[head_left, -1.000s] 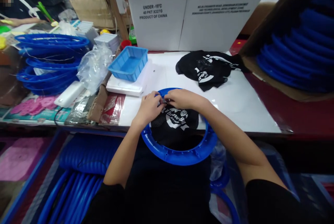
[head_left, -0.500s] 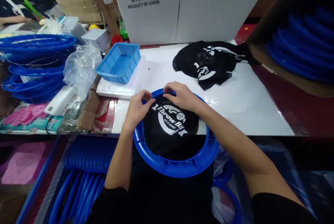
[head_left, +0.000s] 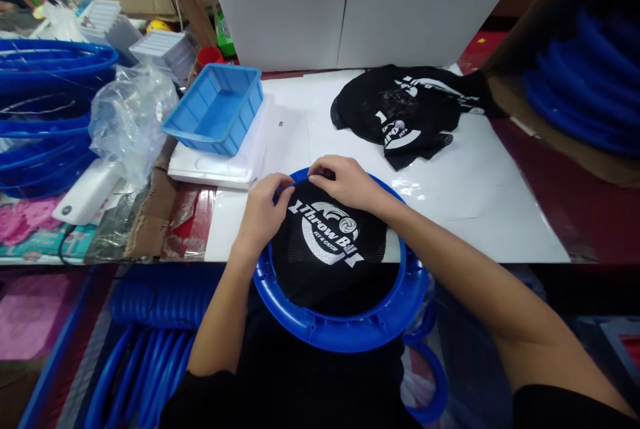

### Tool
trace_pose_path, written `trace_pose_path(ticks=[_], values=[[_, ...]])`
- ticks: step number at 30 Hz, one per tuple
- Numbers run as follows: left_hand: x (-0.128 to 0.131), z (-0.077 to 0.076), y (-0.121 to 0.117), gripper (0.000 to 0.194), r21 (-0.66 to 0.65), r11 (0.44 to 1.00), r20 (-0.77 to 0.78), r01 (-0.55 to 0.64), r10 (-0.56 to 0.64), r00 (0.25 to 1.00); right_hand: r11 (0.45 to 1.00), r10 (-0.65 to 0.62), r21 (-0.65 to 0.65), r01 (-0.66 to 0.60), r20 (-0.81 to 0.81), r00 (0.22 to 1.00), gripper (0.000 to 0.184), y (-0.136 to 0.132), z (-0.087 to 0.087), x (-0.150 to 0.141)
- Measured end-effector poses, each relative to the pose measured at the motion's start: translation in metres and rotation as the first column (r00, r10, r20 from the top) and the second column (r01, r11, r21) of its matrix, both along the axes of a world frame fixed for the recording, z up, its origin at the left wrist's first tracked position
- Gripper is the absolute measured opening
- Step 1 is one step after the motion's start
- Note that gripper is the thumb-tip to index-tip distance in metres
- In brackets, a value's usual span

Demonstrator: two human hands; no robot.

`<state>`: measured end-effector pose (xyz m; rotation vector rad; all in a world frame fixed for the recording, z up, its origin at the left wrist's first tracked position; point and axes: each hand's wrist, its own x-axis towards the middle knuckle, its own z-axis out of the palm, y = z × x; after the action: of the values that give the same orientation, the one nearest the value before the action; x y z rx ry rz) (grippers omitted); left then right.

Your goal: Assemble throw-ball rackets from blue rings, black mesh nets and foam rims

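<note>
A blue plastic ring (head_left: 345, 335) lies across the table's front edge, partly over my lap. Inside it hangs a black mesh cloth (head_left: 325, 282) with a white "Throw" print, its lower part loose from the ring. At the ring's far left, my left hand (head_left: 267, 209) pinches the cloth's upper edge against the rim with thumb and index finger. Close beside it, my right hand (head_left: 345, 182) has its fingers curled over the far rim, also pinching the cloth edge. The fingertips of both hands are nearly together, and the exact grip points are partly hidden.
Black printed cloths (head_left: 400, 109) lie piled on the white table top (head_left: 480, 189). A light blue bin (head_left: 215, 109) sits on a white scale (head_left: 215, 169) at left. Blue rings (head_left: 50, 149) are stacked farther left, with more rings (head_left: 580, 102) at right. A white carton (head_left: 295, 22) stands behind.
The camera view has tilted down and shifted slightly. Both hands remain at the ring's far rim, with the fingers slightly readjusted on the cloth edge.
</note>
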<state>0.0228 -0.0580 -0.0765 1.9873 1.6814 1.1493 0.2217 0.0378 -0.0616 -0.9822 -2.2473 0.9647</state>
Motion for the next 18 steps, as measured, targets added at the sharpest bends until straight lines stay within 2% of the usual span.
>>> trace_pose_path(ticks=[4,7,11,18], values=[[-0.001,-0.004,-0.001,0.030,0.022,0.997,-0.133,0.077,-0.073,0.988,0.984,0.104,-0.154,-0.092,0.071,0.992,0.009,0.015,0.013,0.002],[-0.002,-0.007,-0.001,0.041,0.028,0.995,-0.208,0.097,-0.090,0.974,0.973,0.164,-0.187,-0.137,0.138,0.977,0.009,0.024,0.022,0.002],[-0.002,-0.008,-0.003,0.049,0.030,0.997,-0.264,0.071,-0.061,0.963,0.987,0.103,-0.141,-0.077,0.185,0.977,0.011,0.021,0.024,-0.003],[0.001,-0.002,-0.004,0.052,-0.069,0.997,-0.326,0.045,-0.065,0.943,0.993,0.006,-0.117,0.007,0.111,0.994,0.012,0.008,0.016,-0.004]])
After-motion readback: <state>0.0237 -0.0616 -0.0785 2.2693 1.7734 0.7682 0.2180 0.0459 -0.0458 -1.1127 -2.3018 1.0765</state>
